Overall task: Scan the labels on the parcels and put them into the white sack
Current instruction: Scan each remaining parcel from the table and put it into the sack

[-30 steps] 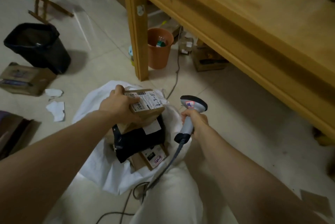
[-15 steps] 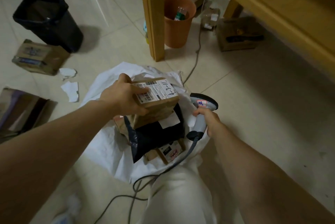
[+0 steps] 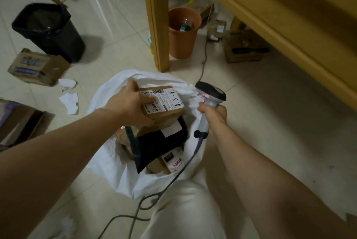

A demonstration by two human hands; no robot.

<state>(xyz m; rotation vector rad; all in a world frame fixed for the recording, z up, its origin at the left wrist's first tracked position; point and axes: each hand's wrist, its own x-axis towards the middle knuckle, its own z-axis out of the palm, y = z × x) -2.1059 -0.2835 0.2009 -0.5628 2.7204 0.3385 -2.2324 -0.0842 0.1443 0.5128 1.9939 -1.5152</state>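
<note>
Head view: a small box [image 3: 166, 107] is gripped at its left end by the left hand [image 3: 131, 103], part of the label being covered, over the parcels in the open sack [image 3: 108, 159]; whether it rests on them cannot be told. It is judged light and stiff, best held by opposite edges. The scanner [image 3: 210, 92] is gripped by the right hand [image 3: 212, 115] just beside it. The sack is spread on a tiled floor [image 3: 251, 122] near a table leg [image 3: 156, 26] and an orange bin [image 3: 181, 41].
</note>
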